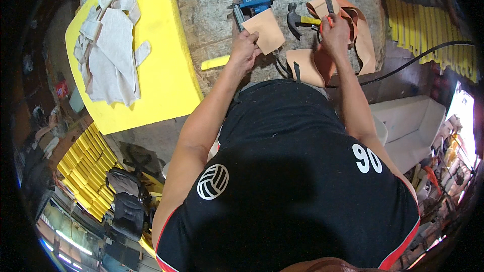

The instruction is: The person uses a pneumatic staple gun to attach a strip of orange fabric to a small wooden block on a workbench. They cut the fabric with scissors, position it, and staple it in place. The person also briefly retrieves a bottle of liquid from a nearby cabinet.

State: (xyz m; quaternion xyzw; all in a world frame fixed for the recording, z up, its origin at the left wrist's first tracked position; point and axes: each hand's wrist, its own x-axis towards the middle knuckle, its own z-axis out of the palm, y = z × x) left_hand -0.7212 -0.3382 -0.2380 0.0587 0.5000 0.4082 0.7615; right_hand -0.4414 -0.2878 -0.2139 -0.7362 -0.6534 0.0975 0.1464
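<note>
In the head view my left hand [246,45] pinches a square tan leather-like piece [267,32] by its left edge. The piece lies over the lower part of a blue and silver nail gun [255,1]. My right hand [335,35] grips red-handled scissors [329,5], blades pointing away from me, above curled tan strips [366,45] with orange-brown undersides. A hammer [293,20] with a black and yellow handle lies left of that hand. A curved tan piece [301,64] is nearer to me, and a small yellow strip [215,63] lies beside my left forearm.
The worn bench [201,5] carries a large yellow sheet [169,80] with pale fabric [113,55] on it. A black hose [413,64] runs rightward past yellow strips [428,30]. A white bin [403,126] stands below right. Stacked yellow pieces [88,166] and a black chair [126,211] are lower left.
</note>
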